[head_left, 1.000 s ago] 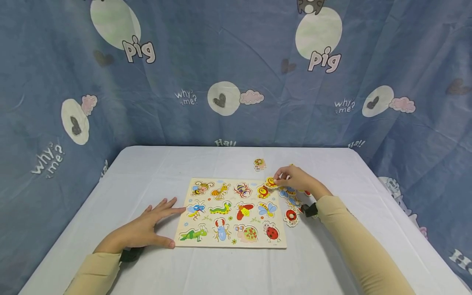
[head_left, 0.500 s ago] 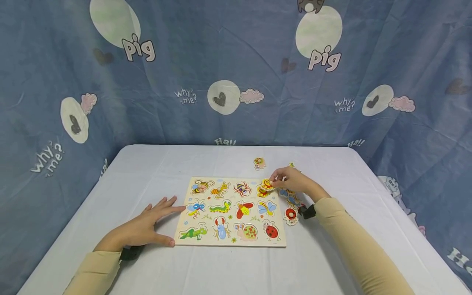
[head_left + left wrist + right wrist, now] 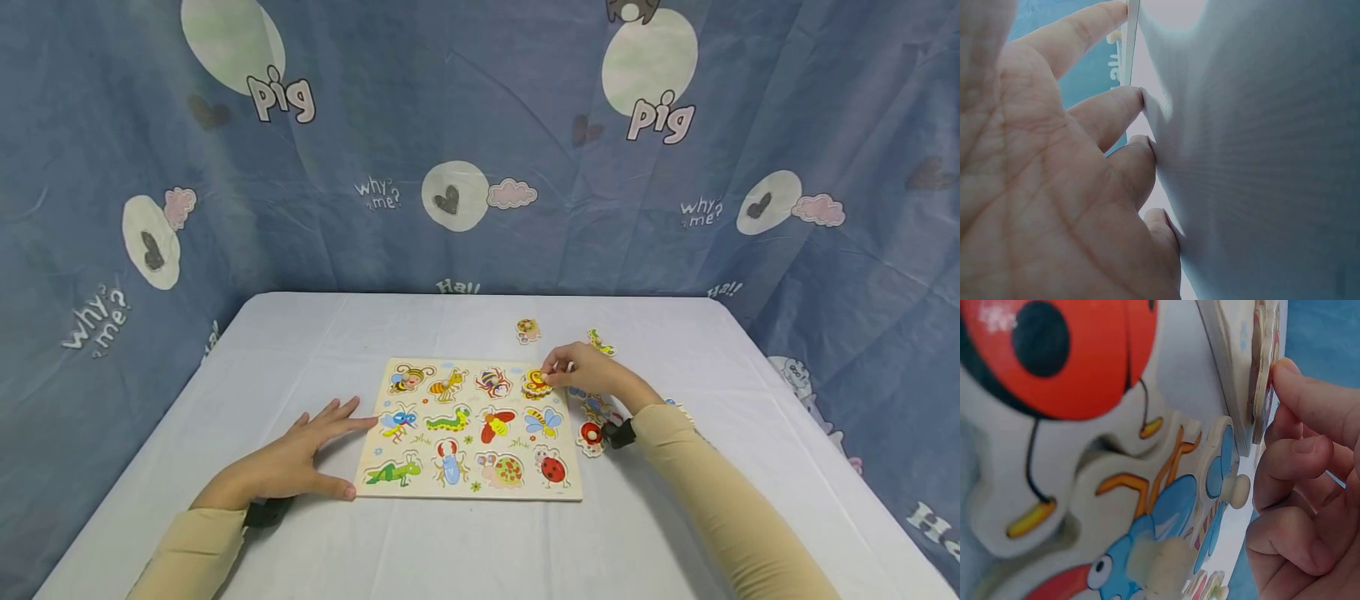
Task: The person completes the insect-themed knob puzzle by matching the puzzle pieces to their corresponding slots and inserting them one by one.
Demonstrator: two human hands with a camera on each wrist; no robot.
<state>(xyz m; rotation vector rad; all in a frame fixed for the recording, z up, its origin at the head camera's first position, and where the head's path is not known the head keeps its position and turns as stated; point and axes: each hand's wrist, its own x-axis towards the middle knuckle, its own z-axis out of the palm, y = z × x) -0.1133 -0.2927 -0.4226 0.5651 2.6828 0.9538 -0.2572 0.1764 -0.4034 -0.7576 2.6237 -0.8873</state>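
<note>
A wooden insect puzzle board (image 3: 525, 492) lies on the table. My left hand (image 3: 296, 458) is spread at its left side, index fingertip and thumb touching the edge; the left wrist view shows the fingers (image 3: 1107, 119) extended. My right hand (image 3: 592, 371) pinches a yellow-and-red butterfly puzzle piece (image 3: 534, 385) over the board's top right corner, where the matching picture is. In the right wrist view the butterfly piece (image 3: 1263, 394) appears edge-on, lying against or just above the board (image 3: 1232, 362); I cannot tell if it sits in its recess.
Right of the board lies a pile of loose pieces, including a ladybug piece (image 3: 591, 437) and blue-winged insect pieces (image 3: 1169, 500) with wooden knobs. A snail piece (image 3: 528, 331) and a green piece (image 3: 600, 342) lie farther back. A patterned blue curtain (image 3: 345, 242) hangs behind the table.
My right hand has moved slightly left, carrying the butterfly piece from the board's top right edge onto its butterfly picture. The green piece has come into fuller view. My left hand stays put.
</note>
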